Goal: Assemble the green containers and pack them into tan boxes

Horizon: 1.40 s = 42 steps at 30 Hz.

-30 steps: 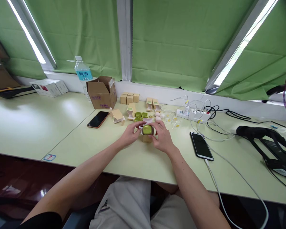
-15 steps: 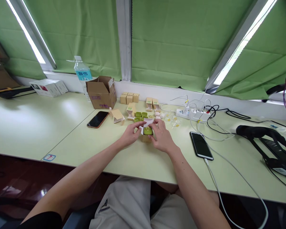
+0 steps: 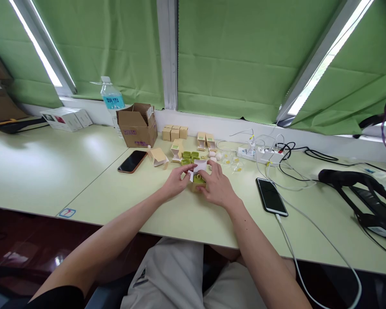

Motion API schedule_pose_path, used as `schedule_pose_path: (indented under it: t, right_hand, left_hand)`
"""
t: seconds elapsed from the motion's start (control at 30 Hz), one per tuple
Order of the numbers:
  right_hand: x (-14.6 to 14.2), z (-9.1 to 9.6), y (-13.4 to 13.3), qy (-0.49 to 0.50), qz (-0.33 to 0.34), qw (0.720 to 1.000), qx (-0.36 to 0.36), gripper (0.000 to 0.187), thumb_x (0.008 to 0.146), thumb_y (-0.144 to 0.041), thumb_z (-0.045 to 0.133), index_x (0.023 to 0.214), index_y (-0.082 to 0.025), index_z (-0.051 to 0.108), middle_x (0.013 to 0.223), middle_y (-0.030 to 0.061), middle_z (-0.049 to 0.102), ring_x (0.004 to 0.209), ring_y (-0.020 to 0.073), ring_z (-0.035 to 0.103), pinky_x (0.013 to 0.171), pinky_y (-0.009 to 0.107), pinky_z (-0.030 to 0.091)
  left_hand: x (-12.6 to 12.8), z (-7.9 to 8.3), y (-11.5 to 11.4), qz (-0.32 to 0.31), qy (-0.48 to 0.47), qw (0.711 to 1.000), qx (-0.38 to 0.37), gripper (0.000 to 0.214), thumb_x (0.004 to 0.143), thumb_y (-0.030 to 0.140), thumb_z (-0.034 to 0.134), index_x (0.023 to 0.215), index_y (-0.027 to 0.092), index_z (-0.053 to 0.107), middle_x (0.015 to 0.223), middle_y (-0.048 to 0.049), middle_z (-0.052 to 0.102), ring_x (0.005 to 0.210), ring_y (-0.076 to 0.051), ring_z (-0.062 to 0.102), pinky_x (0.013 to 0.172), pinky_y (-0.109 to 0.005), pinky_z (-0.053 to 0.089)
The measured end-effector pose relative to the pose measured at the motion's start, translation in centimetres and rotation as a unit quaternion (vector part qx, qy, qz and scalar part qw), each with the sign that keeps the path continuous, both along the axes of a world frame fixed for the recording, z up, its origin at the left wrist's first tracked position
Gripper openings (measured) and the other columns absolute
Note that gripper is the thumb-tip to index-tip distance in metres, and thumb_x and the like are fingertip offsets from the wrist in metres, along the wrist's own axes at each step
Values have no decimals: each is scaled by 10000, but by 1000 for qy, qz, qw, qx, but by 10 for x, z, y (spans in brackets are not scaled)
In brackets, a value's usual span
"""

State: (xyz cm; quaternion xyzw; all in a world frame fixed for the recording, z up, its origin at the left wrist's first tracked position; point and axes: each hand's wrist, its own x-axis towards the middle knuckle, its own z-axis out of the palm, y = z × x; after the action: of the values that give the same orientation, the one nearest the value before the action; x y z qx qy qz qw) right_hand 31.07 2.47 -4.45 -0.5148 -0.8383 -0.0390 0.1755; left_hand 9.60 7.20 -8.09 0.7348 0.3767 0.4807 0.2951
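Observation:
A small open cardboard box (image 3: 200, 163) with white inner flaps stands on the table in front of me. Inside it sits a green case (image 3: 197, 177) with a little loop on top, lower than the raised flaps. My left hand (image 3: 175, 183) holds the box from the left, fingertips pinched at the side flap. From the right, my right hand (image 3: 219, 185) grips the box and case edge, with the thumb near the loop. Just behind lie several green open cases (image 3: 186, 155) and some pale pink pieces (image 3: 212, 154).
Several small closed boxes (image 3: 175, 132) and a brown carton (image 3: 137, 128) stand at the back, near a water bottle (image 3: 112, 101). An opened box (image 3: 157, 157) and a phone (image 3: 132, 162) lie left. A charging phone (image 3: 272, 196), cables and a power strip (image 3: 265, 155) are right.
The green case sits deeper in the small box. My right thumb and fingers have shifted inward over the box; my left hand has stayed almost still.

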Motion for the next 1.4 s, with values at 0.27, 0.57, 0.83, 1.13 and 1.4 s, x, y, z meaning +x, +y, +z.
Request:
schedule_pose_path:
  t: [0.27, 0.57, 0.83, 1.13, 1.4]
  right_hand:
    - [6, 0, 2, 62, 17, 998, -22, 563, 953, -362, 757, 1476, -290, 561, 1577, 183, 506, 1438, 387, 520, 816, 461, 670]
    - [18, -15, 22, 417, 72, 906, 2, 218, 976, -346, 612, 1175, -267, 647, 1261, 96, 714, 1164, 265, 690, 789, 370, 651]
    - [1, -34, 40, 530, 30, 845, -71, 342, 847, -411, 731, 1129, -261, 610, 1162, 77, 716, 1023, 242, 718, 638, 298, 587]
    - [-5, -37, 38, 517, 50, 852, -64, 344, 823, -360, 711, 1138, -262, 614, 1121, 69, 708, 1001, 240, 690, 616, 280, 544]
    - [-4, -24, 26, 511, 104, 850, -71, 210, 823, -312, 713, 989, -259, 595, 1197, 91, 726, 1104, 271, 706, 673, 305, 556]
  left_hand:
    - [-3, 0, 0, -7, 10, 1000, -1, 467, 967, 282, 591, 1390, 205, 774, 1365, -100, 813, 1212, -273, 767, 1097, -441, 614]
    - [-5, 0, 3, -35, -29, 999, -3, 395, 1040, 353, 571, 1359, 214, 758, 1393, -117, 786, 1228, -265, 731, 1112, -438, 569]
    - [8, 3, 4, -26, -17, 1000, -2, 376, 971, 320, 693, 1316, 233, 574, 1070, -51, 777, 987, -217, 744, 926, -365, 579]
    - [16, 2, 9, -45, -25, 999, -14, 313, 961, 337, 681, 1250, 228, 628, 1129, -75, 732, 982, -215, 714, 897, -369, 573]
    - [22, 2, 12, -82, -83, 993, -27, 113, 859, 211, 662, 971, 212, 652, 1030, -50, 728, 991, -196, 701, 896, -343, 575]
